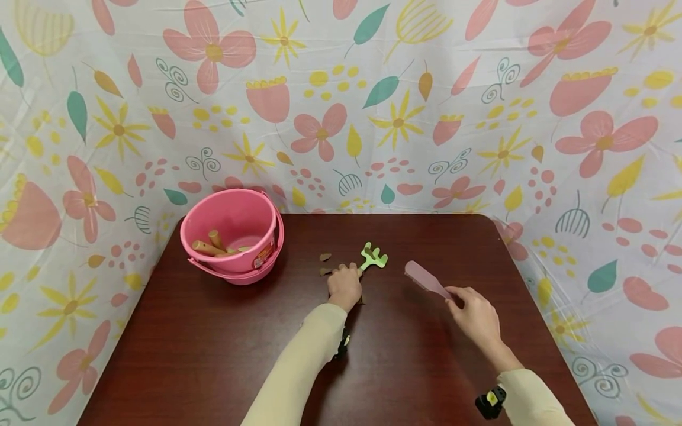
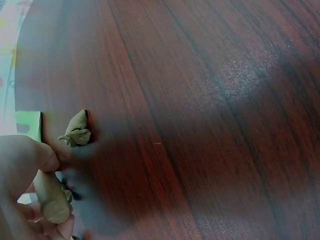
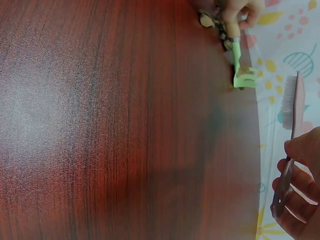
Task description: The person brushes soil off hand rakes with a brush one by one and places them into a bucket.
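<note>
My left hand (image 1: 344, 288) grips the wooden handle (image 2: 52, 196) of a small green toy rake (image 1: 375, 257), low over the table. The rake's tines point away toward the back right. Brown, crumpled clumps (image 2: 78, 131) lie close beside that hand. To the right, my right hand (image 1: 478, 315) pinches the handle of a pink brush (image 1: 426, 279) between thumb and fingers. White bristles (image 3: 288, 102) show along one side of the brush in the right wrist view. The brush is held above the table, apart from the rake.
A pink bucket (image 1: 242, 207) stands at the back left of the dark wooden table (image 1: 213, 349), with several wooden-handled tools (image 1: 205, 248) inside. A flower-patterned cloth (image 1: 341, 89) hangs behind the table and along both sides.
</note>
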Tool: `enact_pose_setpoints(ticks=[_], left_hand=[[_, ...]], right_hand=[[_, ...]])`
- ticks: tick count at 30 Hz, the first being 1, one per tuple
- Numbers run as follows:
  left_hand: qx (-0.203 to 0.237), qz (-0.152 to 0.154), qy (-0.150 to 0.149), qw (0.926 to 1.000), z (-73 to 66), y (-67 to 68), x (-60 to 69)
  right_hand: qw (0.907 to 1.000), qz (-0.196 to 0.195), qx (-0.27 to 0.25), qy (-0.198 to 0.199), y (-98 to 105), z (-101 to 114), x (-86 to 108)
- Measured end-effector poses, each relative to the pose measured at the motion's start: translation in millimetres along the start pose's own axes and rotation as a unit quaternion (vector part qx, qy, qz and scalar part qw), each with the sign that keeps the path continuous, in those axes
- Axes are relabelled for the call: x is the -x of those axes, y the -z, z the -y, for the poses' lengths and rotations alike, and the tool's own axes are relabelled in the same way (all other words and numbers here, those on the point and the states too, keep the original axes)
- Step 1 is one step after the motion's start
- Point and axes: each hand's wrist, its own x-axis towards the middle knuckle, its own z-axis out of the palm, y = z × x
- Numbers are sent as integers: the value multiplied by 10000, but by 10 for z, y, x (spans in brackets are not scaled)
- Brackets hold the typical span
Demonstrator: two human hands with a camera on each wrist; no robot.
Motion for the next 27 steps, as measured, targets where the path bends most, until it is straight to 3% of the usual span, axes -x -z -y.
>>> enact_pose_setpoints(ticks=[14,21,27], left_hand=[[-230,-87,-124,9996,64,41,0],[-330,-31,-206,9992,128,141,50],[-297,-237,-431,9983,238,214,106]], right_hand=[[10000,52,-20,6,-59,40,-16],[10000,-40,-50,31,-81,69,-41],[9997,-134,-135,120,-77,112,-73]])
